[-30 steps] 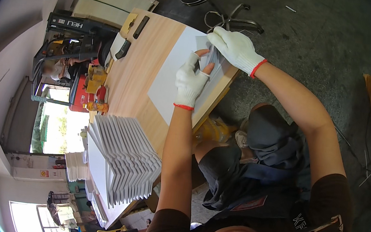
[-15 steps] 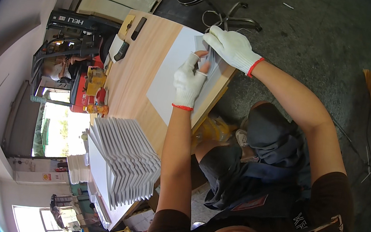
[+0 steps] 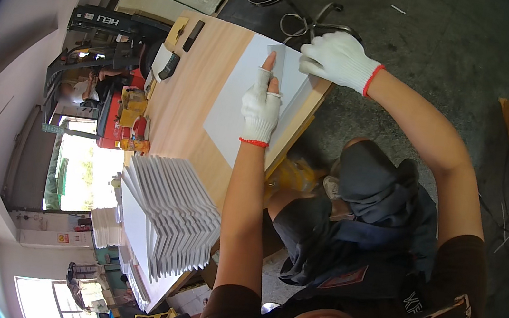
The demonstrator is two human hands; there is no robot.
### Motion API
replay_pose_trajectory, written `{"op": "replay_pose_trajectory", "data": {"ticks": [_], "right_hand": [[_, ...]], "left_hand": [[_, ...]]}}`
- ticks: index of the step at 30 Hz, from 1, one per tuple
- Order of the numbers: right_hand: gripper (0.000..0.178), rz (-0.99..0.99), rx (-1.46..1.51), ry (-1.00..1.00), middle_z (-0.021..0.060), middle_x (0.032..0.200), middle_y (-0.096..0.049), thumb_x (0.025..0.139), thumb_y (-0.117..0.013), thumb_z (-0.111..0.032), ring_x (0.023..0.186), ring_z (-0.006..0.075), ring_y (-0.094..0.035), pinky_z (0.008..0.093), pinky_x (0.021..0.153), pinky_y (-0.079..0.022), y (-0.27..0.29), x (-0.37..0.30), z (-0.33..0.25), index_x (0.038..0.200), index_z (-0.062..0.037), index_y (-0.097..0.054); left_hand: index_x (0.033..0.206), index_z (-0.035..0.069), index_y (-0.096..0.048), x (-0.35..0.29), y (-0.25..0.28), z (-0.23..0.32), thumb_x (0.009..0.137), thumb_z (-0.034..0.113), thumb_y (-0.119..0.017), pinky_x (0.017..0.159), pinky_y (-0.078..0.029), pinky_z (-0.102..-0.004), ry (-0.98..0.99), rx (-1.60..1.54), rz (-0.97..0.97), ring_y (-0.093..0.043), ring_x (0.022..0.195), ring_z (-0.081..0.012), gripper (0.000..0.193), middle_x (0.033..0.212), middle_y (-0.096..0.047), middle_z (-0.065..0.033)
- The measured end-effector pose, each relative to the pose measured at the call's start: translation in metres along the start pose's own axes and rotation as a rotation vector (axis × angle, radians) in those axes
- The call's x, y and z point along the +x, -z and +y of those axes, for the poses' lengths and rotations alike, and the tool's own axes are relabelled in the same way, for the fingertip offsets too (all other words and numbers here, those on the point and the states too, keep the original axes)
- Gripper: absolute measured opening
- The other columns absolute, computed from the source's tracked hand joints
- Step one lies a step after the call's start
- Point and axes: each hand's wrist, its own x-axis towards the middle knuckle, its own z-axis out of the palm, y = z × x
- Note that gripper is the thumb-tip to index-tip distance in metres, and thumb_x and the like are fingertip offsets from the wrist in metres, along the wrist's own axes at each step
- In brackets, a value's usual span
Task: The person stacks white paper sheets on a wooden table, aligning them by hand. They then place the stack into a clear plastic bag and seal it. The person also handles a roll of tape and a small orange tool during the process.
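A white sheet lies on the wooden table with a greyish folded strip along its right side. My left hand, in a white glove with bare thumb and index fingertips, rests on the sheet. Its index finger points forward along the strip and its thumb stands out, so the hand is open and holds nothing. At the strip's far right end is my gloved right hand, its fingers curled at the table edge. What those fingers grip, if anything, is hidden.
Left of my left arm stands a tall stack of folded white panels. A black box cutter and a dark bar lie at the table's far side. Beyond are a forklift with a person and a wheeled stool.
My right hand has moved right, off the strip's upper end to the table edge. My left index finger has straightened, and the strip now lies flatter.
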Motion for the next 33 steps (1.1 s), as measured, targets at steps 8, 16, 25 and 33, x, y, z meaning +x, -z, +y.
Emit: {"op": "replay_pose_trajectory", "data": {"ticks": [8,16,25,33], "right_hand": [[0.032,-0.061,0.405,-0.178,0.0141,0.075,-0.063,0.091,-0.050,-0.039,0.075,0.0342,-0.063,0.0459,0.067,-0.048,0.001,0.019,-0.021,0.089,-0.0090,-0.059],[0.040,0.118,0.839,-0.512,0.0061,0.068,-0.058,0.091,-0.052,-0.045,0.065,0.0185,-0.056,0.0337,0.065,-0.043,-0.023,0.009,-0.027,0.082,-0.0065,-0.058],[0.041,0.137,0.819,-0.502,0.0063,0.067,-0.058,0.091,-0.052,-0.045,0.064,0.0186,-0.056,0.0337,0.064,-0.043,-0.024,0.006,-0.027,0.082,-0.0060,-0.058],[0.044,0.128,0.784,-0.495,0.0137,0.074,-0.062,0.089,-0.051,-0.047,0.073,0.0309,-0.062,0.0414,0.066,-0.045,-0.018,0.004,-0.025,0.080,-0.0050,-0.059]], "left_hand": [[0.114,0.020,-0.066,0.003,0.001,-0.009,0.094,0.014,-0.051,0.062,-0.049,-0.0333,-0.061,0.103,-0.037,-0.061,0.062,-0.0201,0.026,0.073,-0.062,-0.0115],[0.115,0.014,-0.065,0.004,-0.006,-0.015,0.084,0.014,-0.069,0.055,-0.039,-0.0262,-0.078,-0.005,-0.061,-0.044,0.058,-0.0097,0.031,0.066,-0.050,-0.0003],[0.114,0.010,-0.064,0.004,-0.006,-0.016,0.082,0.012,-0.074,0.052,-0.035,-0.0234,-0.037,-0.063,-0.079,-0.040,0.058,-0.0057,0.034,0.070,-0.046,0.0037],[0.119,0.019,-0.065,0.003,-0.005,-0.009,0.082,0.016,-0.070,0.063,-0.050,-0.0321,-0.112,0.105,-0.089,-0.062,0.066,-0.0216,0.037,0.084,-0.066,-0.0103]]}}
